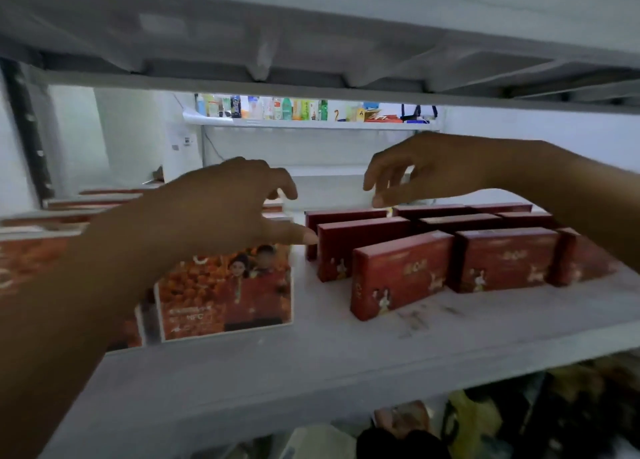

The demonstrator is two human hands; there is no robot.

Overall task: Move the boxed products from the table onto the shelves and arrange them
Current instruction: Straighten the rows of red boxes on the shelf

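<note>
My left arm (52, 320) is closest, coming in from the bottom corner and reaching over the white shelf (311, 361). My left hand (221, 205) is up above the orange boxes (225, 292), the ones with a picture of people on the front. Its fingers are bent a little and spread out, and it holds nothing. My thumb points to the right, and its tip is just beside the corner of a dark red box (360, 247), but I cannot tell if it touches. My right hand (426, 167) hangs over the back row of the dark red boxes (505, 259), fingers loose and pointing down, with nothing in it. The red boxes stand on the right part of the shelf in rows, close together. The front left red box (398, 275) is turned a bit crooked. The orange boxes stand on the left part. Far behind, another shelf holds little bottles (277, 108). Under my shelf I can see some bags (474, 420), all dark and blurry.
</note>
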